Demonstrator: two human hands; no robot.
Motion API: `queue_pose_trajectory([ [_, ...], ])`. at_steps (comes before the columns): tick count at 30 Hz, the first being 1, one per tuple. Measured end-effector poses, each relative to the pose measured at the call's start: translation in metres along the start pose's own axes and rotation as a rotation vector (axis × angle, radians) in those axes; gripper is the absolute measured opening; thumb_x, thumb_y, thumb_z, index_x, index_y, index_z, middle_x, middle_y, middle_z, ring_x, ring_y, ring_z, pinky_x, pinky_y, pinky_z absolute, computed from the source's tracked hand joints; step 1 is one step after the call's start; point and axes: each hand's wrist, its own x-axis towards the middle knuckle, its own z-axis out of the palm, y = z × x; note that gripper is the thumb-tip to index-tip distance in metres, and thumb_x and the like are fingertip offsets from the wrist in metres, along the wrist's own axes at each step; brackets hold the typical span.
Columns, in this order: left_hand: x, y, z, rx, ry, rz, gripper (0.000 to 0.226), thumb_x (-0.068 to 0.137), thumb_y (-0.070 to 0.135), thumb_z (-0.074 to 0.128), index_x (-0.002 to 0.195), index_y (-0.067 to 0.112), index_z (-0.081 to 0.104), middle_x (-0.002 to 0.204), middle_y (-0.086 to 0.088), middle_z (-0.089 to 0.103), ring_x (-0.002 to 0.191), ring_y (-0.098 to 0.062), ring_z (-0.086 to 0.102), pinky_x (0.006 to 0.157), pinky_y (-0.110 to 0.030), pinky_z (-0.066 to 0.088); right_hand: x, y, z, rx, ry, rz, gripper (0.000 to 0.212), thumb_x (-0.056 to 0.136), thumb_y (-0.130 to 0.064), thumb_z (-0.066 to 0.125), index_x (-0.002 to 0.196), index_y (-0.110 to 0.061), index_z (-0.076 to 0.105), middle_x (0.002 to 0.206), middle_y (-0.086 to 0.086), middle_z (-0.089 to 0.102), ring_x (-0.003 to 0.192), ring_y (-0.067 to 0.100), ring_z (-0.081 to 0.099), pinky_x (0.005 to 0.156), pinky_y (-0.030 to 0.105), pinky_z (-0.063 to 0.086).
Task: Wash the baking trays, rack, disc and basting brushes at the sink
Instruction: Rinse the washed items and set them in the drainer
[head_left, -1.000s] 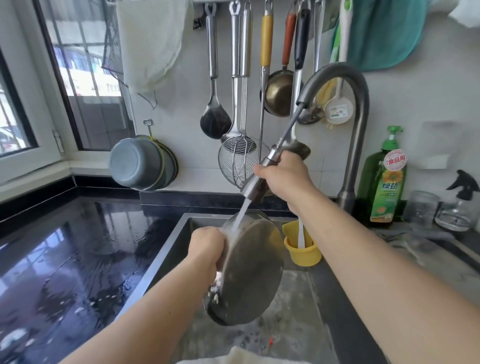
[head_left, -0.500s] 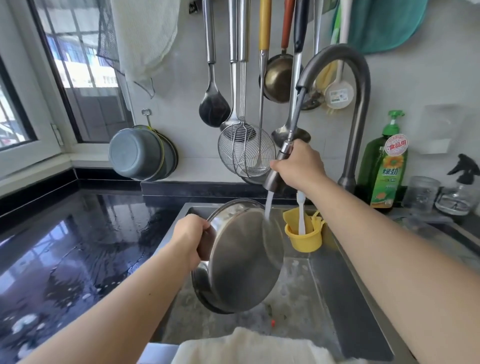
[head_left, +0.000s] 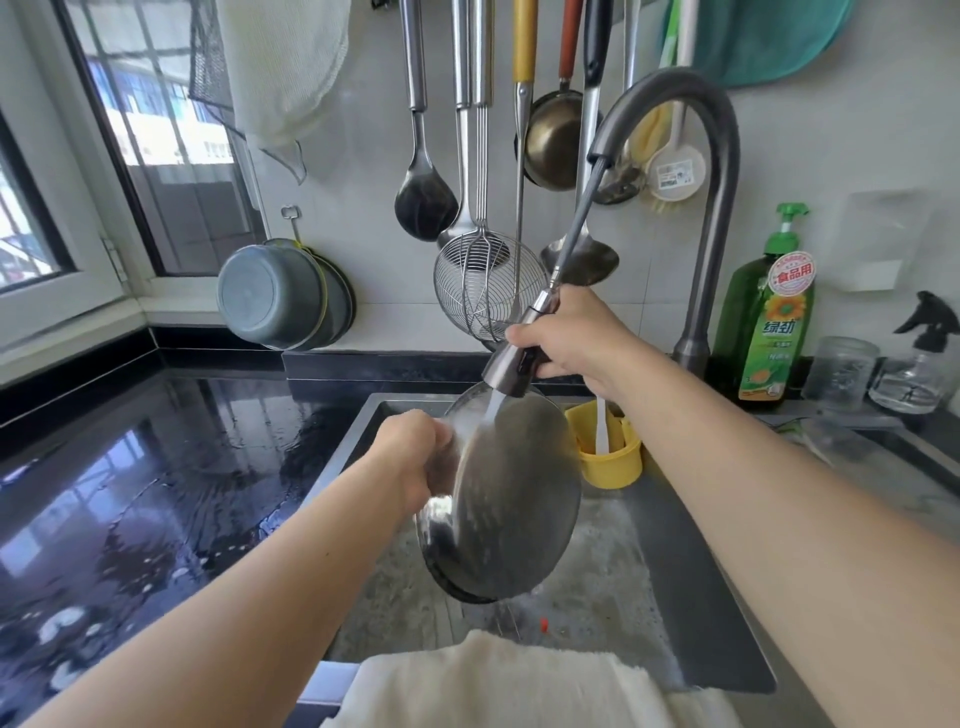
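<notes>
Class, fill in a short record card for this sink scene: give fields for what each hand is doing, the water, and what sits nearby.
left hand: grips the rim of the round metal tray, tilted over the sink
right hand: holds the pull-out spray head
water: running onto the tray's upper part
in sink corner: yellow cup
right of tap: green detergent bottle
front edge: white cloth

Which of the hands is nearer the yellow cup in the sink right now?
Right. The right hand grips the sprayer head just above the yellow cup; the left hand holds the round tray on the tray's far side from it.
</notes>
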Motion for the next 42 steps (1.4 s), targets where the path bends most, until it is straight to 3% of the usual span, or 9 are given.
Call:
queue_pose_trajectory([
  [5, -0.004, 0.014, 0.001, 0.047, -0.05, 0.011, 0.01, 0.095, 0.011, 0.059, 0.092, 0.004, 0.066, 0.081, -0.011, 0.065, 0.056, -0.024, 0.06, 0.054, -0.034, 0.052, 0.0, 0.005, -0.002, -0.063, 0.02, -0.012, 0.027, 0.085, -0.013, 0.079, 0.105, -0.014, 0.06, 0.105, 0.006, 0.069, 0.095, 0.024, 0.07, 0.079, 0.042, 0.064],
  [10, -0.023, 0.019, -0.001, 0.333, -0.123, 0.135, 0.022, 0.081, 0.002, 0.083, 0.102, 0.0, 0.074, 0.085, -0.017, 0.078, 0.071, -0.032, 0.073, 0.078, -0.053, 0.063, 0.008, 0.014, -0.013, -0.3, 0.144, -0.008, 0.033, 0.083, -0.02, 0.078, 0.108, -0.018, 0.056, 0.102, 0.004, 0.063, 0.092, 0.024, 0.064, 0.076, 0.04, 0.059],
  [12, -0.03, 0.018, -0.003, 0.504, -0.112, 0.244, 0.023, 0.079, 0.0, 0.084, 0.099, 0.006, 0.074, 0.081, -0.012, 0.077, 0.073, -0.031, 0.072, 0.079, -0.048, 0.062, 0.008, 0.014, -0.027, -0.454, 0.152, -0.006, 0.036, 0.084, -0.02, 0.077, 0.112, -0.016, 0.056, 0.102, 0.005, 0.062, 0.09, 0.024, 0.062, 0.069, 0.035, 0.051],
  [17, -0.057, 0.014, -0.004, 1.162, -0.199, 0.676, 0.034, 0.082, 0.018, 0.085, 0.076, 0.031, 0.055, 0.072, 0.012, 0.057, 0.069, -0.008, 0.054, 0.06, -0.019, 0.037, -0.003, 0.012, -0.063, -0.715, 0.12, 0.011, 0.037, 0.084, -0.02, 0.076, 0.112, -0.015, 0.052, 0.102, 0.007, 0.059, 0.087, 0.026, 0.059, 0.061, 0.032, 0.043],
  [21, -0.07, -0.006, -0.023, 1.685, -0.235, 1.279, 0.024, 0.081, 0.021, 0.082, 0.092, 0.032, 0.063, 0.094, 0.011, 0.067, 0.091, -0.017, 0.065, 0.077, -0.031, 0.052, -0.012, 0.004, -0.074, -0.621, 0.004, 0.065, 0.032, 0.084, -0.017, 0.078, 0.106, -0.011, 0.056, 0.1, 0.012, 0.064, 0.084, 0.029, 0.067, 0.067, 0.041, 0.06],
  [25, -0.048, -0.025, -0.058, 1.93, -0.284, 1.565, 0.037, 0.064, 0.011, 0.091, 0.086, 0.023, 0.064, 0.073, 0.005, 0.059, 0.066, -0.02, 0.056, 0.063, -0.031, 0.054, -0.022, -0.003, -0.064, -0.324, -0.115, 0.096, 0.019, 0.088, -0.005, 0.073, 0.103, -0.006, 0.06, 0.1, 0.015, 0.068, 0.088, 0.026, 0.07, 0.073, 0.039, 0.063],
  [35, 0.001, -0.044, -0.09, 1.795, -0.154, 1.799, 0.014, 0.087, 0.006, 0.066, 0.081, 0.016, 0.06, 0.077, -0.002, 0.056, 0.072, -0.024, 0.055, 0.072, -0.036, 0.058, -0.03, -0.009, -0.029, 0.107, -0.225, 0.074, 0.012, 0.09, 0.002, 0.068, 0.098, -0.005, 0.061, 0.106, 0.025, 0.073, 0.089, 0.033, 0.076, 0.064, 0.039, 0.063],
  [38, 0.012, -0.047, -0.095, 1.754, -0.152, 1.802, 0.019, 0.085, 0.003, 0.074, 0.076, 0.015, 0.062, 0.076, -0.003, 0.058, 0.072, -0.026, 0.061, 0.078, -0.036, 0.059, -0.024, -0.01, -0.015, 0.223, -0.206, 0.054, 0.016, 0.089, 0.003, 0.068, 0.1, -0.005, 0.061, 0.108, 0.024, 0.073, 0.094, 0.034, 0.075, 0.071, 0.046, 0.064],
  [42, 0.028, -0.057, -0.108, 1.75, -0.157, 1.737, 0.014, 0.098, 0.013, 0.059, 0.086, 0.015, 0.067, 0.088, -0.006, 0.069, 0.094, -0.029, 0.071, 0.082, -0.04, 0.063, -0.015, -0.01, -0.002, 0.314, -0.203, 0.026, 0.018, 0.089, 0.002, 0.07, 0.102, -0.005, 0.06, 0.104, 0.02, 0.074, 0.091, 0.031, 0.076, 0.076, 0.047, 0.064],
])
